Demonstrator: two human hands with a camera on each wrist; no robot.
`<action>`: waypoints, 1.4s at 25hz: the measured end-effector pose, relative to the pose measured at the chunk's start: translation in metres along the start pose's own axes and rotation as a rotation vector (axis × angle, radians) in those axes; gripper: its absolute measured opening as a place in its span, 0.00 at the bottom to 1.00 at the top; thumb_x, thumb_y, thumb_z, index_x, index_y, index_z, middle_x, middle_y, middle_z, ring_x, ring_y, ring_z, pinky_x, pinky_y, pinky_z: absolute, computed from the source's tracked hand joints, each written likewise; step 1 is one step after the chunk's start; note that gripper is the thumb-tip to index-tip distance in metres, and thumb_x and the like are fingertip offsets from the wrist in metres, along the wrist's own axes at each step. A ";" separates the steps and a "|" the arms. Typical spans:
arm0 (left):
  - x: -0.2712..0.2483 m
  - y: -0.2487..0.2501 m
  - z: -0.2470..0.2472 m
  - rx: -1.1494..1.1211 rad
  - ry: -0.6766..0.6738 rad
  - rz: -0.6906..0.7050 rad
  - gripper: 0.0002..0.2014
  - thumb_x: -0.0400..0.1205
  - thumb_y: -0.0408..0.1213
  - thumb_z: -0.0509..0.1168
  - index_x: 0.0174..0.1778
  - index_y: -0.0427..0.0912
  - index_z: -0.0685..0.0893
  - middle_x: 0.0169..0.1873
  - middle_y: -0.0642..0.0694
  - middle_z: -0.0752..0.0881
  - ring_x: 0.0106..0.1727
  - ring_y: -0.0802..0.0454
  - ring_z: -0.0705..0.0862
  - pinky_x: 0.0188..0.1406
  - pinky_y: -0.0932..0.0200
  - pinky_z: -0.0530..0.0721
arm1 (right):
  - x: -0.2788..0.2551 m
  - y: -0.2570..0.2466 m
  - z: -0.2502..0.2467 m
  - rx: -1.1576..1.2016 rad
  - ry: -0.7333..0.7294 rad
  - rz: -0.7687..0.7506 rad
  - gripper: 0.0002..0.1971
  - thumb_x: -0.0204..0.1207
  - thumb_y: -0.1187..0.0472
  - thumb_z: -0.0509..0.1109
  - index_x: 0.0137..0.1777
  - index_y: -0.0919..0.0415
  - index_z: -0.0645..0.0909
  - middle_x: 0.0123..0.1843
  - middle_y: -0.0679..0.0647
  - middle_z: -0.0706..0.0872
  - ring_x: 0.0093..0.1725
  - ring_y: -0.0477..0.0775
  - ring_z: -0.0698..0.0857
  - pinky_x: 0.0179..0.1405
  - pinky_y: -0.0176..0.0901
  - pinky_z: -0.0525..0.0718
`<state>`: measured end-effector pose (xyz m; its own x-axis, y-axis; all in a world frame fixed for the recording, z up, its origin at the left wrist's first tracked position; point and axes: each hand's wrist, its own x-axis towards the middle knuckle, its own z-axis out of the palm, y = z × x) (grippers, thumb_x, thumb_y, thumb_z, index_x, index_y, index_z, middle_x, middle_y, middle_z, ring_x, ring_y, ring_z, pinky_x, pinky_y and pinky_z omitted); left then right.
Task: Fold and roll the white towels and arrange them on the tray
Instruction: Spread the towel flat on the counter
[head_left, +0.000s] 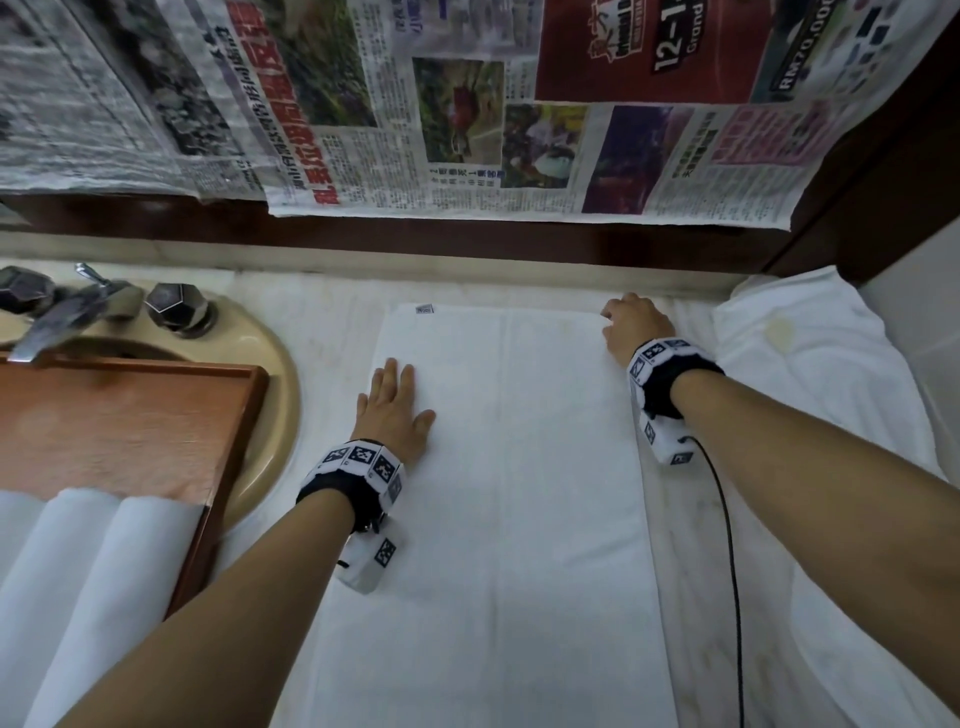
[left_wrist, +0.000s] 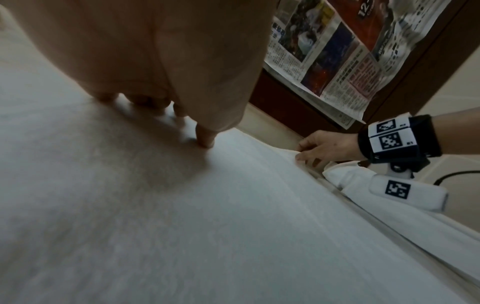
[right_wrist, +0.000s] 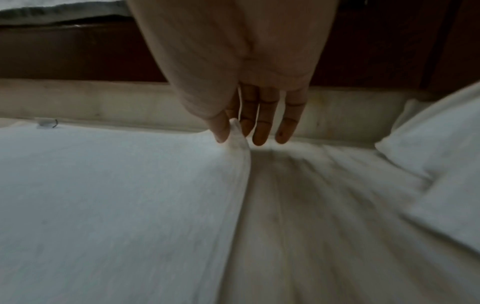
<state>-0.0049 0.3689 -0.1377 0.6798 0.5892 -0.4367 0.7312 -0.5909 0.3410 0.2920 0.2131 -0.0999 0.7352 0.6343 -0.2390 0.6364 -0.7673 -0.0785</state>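
Towel spread flat, far right corner pinched for the fold

Folding is the step in hand, as far as these views let you judge. The white towel (head_left: 511, 467) lies spread lengthwise on the desk (head_left: 322, 312) between your arms, with a crease running down its middle. Your left hand (head_left: 392, 410) lies flat on its left half, fingers (head_left: 395, 376) straight and close together, pinning the cloth. Your right hand (head_left: 636, 327) is at the far right corner, where the right wrist view shows thumb and forefinger pinching the lifted edge while the other fingers (right_wrist: 262, 123) hang straight

The next move likely calls for carrying that corner across toward the left edge, keeping the left palm down so the towel does not slide, and laying the edges even before rolling

The wooden tray (head_left: 130, 415) sits over the sink (head_left: 270, 395) to your left, with rolled towels (head_left: 88, 571) already lying side by side at its near end. More white cloth (head_left: 810, 364) is heaped at the far right

Writing: a small tag (head_left: 424, 309) at the towel's far left corner is too small to read. The newspaper (head_left: 519, 104) on the wall carries Chinese print, and "12-1", "Grand" and "RM70,000" can be made out
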 end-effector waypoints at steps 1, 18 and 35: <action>0.000 0.000 0.000 0.003 -0.005 0.001 0.35 0.89 0.48 0.53 0.86 0.44 0.41 0.84 0.44 0.35 0.85 0.47 0.37 0.83 0.46 0.40 | 0.000 -0.003 -0.007 0.000 0.002 -0.006 0.13 0.82 0.62 0.62 0.62 0.64 0.83 0.65 0.62 0.78 0.62 0.66 0.79 0.54 0.52 0.80; -0.085 0.089 0.005 -0.711 -0.189 0.219 0.15 0.76 0.42 0.75 0.31 0.33 0.88 0.23 0.44 0.86 0.21 0.55 0.82 0.24 0.61 0.83 | -0.050 -0.117 -0.099 1.004 -0.357 -0.118 0.07 0.79 0.74 0.67 0.54 0.74 0.84 0.35 0.62 0.88 0.32 0.53 0.90 0.40 0.44 0.90; -0.081 -0.017 -0.048 -1.048 -0.140 -0.114 0.23 0.89 0.47 0.56 0.54 0.27 0.82 0.41 0.30 0.87 0.29 0.46 0.86 0.23 0.56 0.83 | -0.016 -0.204 -0.062 0.356 -0.039 -0.352 0.05 0.76 0.57 0.68 0.44 0.55 0.86 0.48 0.54 0.83 0.51 0.56 0.81 0.51 0.47 0.81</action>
<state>-0.0699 0.3580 -0.0684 0.6408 0.5026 -0.5803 0.5194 0.2729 0.8098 0.1643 0.3653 -0.0202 0.4771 0.8614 -0.1741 0.7200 -0.4967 -0.4846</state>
